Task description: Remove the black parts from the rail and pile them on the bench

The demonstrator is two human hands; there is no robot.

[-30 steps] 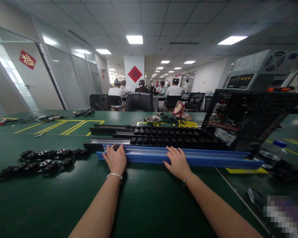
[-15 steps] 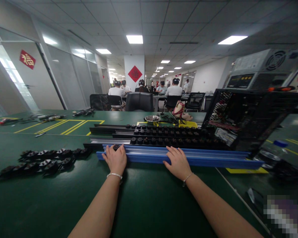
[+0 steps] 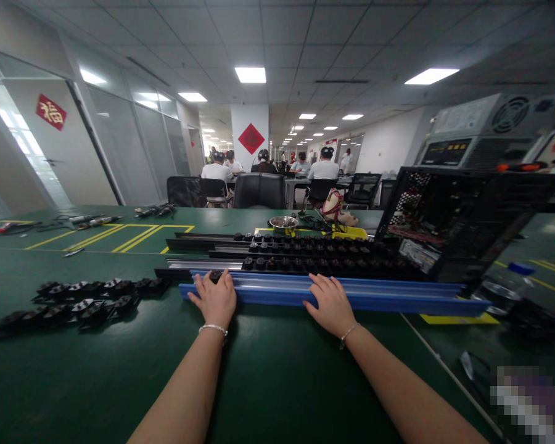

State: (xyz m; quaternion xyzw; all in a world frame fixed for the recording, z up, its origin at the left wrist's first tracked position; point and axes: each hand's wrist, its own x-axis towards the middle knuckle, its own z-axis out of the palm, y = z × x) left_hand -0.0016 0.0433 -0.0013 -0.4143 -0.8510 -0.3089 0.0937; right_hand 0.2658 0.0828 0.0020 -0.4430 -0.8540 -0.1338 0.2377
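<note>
A long blue rail (image 3: 268, 293) with a lengthwise channel lies across the table in front of me. At its left end my left hand (image 3: 215, 301) holds a small black socket module (image 3: 216, 275) in the channel, the fingers around it and the thumb low at the front. Farther right, my right hand (image 3: 332, 303) grips the rail, fingers over the top and thumb against the front face. Just behind are dark rails (image 3: 203, 264) carrying rows of black socket modules (image 3: 300, 264). Two rows of loose black modules (image 3: 86, 305) lie left of the blue rail.
An open computer case (image 3: 462, 222) stands at the right with power supplies (image 3: 485, 126) on top. Near it are a clear container with a blue lid (image 3: 504, 283) and a yellow sheet (image 3: 460, 319). A metal dish (image 3: 283, 222) and cables (image 3: 155, 211) lie toward the back.
My left hand has shifted very slightly, its fingers a little more spread around the black socket module. The right hand and the blue rail stay in place.
</note>
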